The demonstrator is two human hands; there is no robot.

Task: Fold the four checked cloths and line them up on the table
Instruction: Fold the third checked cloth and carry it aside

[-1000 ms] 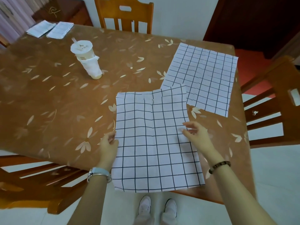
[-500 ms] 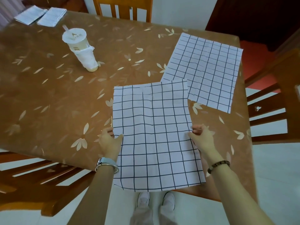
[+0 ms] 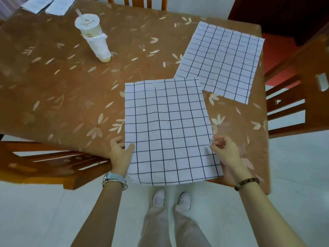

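Since a second ago both hands have slid along the side edges of the near cloth (image 3: 169, 129) toward the person, from about its middle to nearer its hanging end. Its far edge, which then stood uneven with the right part pushed up, now runs almost straight. The view has also tipped down, so the two folded cloths (image 3: 44, 5) sit at the very top left corner.

The left hand (image 3: 121, 152) holds the near cloth's left edge: the thumb lies on top of the fabric and the fingers (image 3: 116, 140) curl at the edge beside it, grasping. The right hand (image 3: 224, 152) pinches the right edge, its fingers (image 3: 219, 139) bent in at the hem and the thumb just below them.

The near cloth lies flat and unfolded on the desk (image 3: 62, 90), its near end hanging over the desk's edge. Its far right corner just overlaps the near corner of the far cloth (image 3: 220, 61), which lies spread out, turned at an angle, by the desk's far right corner. A cup (image 3: 92, 36) stands well apart to the left, and the folded cloths lie side by side beyond it.
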